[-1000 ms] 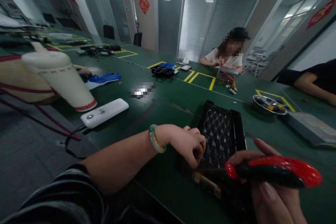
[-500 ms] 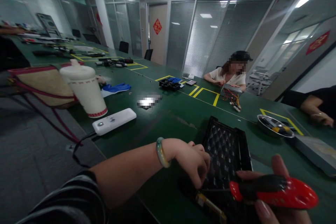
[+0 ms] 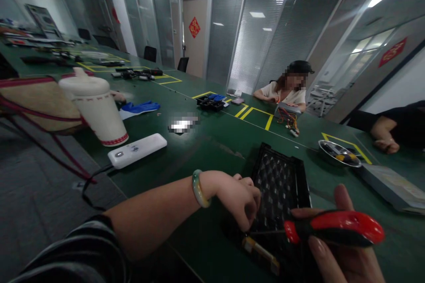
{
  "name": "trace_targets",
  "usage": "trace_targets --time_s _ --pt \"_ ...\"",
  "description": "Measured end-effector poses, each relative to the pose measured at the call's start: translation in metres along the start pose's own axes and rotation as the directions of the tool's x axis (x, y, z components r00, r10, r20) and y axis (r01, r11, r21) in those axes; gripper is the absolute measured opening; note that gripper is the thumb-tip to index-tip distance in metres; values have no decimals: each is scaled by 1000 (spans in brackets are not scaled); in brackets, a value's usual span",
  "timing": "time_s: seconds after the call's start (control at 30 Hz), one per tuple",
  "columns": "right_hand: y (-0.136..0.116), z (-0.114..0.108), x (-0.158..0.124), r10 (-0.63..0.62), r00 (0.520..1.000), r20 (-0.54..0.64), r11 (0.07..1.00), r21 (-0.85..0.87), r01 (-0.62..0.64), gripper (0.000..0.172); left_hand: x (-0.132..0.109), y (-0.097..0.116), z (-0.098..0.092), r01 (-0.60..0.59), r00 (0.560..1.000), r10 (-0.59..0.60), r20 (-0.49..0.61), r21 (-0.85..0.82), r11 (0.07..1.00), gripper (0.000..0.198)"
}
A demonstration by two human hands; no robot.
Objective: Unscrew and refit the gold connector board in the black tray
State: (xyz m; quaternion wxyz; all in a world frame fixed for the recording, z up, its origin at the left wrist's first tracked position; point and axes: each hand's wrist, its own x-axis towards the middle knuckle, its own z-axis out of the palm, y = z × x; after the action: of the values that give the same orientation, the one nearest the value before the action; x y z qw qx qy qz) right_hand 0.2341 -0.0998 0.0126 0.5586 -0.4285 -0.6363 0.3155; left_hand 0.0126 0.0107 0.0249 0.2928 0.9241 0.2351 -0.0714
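Observation:
My right hand (image 3: 345, 247) grips a red-and-black screwdriver (image 3: 335, 228), its shaft pointing left over a black lattice-patterned tray (image 3: 282, 177). My left hand (image 3: 237, 199), wearing a jade-like bangle (image 3: 200, 189), is closed at the tray's left edge beside the screwdriver's tip. Whatever its fingers pinch is hidden. Just below the tip lies a small gold-and-dark strip-like part (image 3: 260, 254) whose kind I cannot make out. The near end of the tray is dark and partly covered by my right hand.
To the left stand a cream tumbler (image 3: 96, 110) and a white device (image 3: 137, 150) with a black cable. A metal bowl (image 3: 338, 154) of tools and a grey box (image 3: 392, 188) are on the right. Across the green table sits a person (image 3: 285, 88) handling a wired part; another person's arm (image 3: 383, 132) rests at right.
The screwdriver handle has turned in my right hand, showing more red on top, and the right fingers have shifted around it. My left hand stays closed by the tip. The view has swung slightly.

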Motion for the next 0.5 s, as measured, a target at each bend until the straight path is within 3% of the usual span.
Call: trace_targets --time_s 0.1,0.27,0.5 --pt "-5 4 -1 43 999 20 998 41 -44 68 0 1 0 5 1000 -5 6 24 1000 19" --pt "-3 1 8 -67 997 44 998 -18 68 67 -2 -1 2 -19 1000 20 -17 33 999 20" --pt "-12 5 6 57 997 50 996 64 -60 75 -3 0 2 -34 999 36 -34 42 999 18"
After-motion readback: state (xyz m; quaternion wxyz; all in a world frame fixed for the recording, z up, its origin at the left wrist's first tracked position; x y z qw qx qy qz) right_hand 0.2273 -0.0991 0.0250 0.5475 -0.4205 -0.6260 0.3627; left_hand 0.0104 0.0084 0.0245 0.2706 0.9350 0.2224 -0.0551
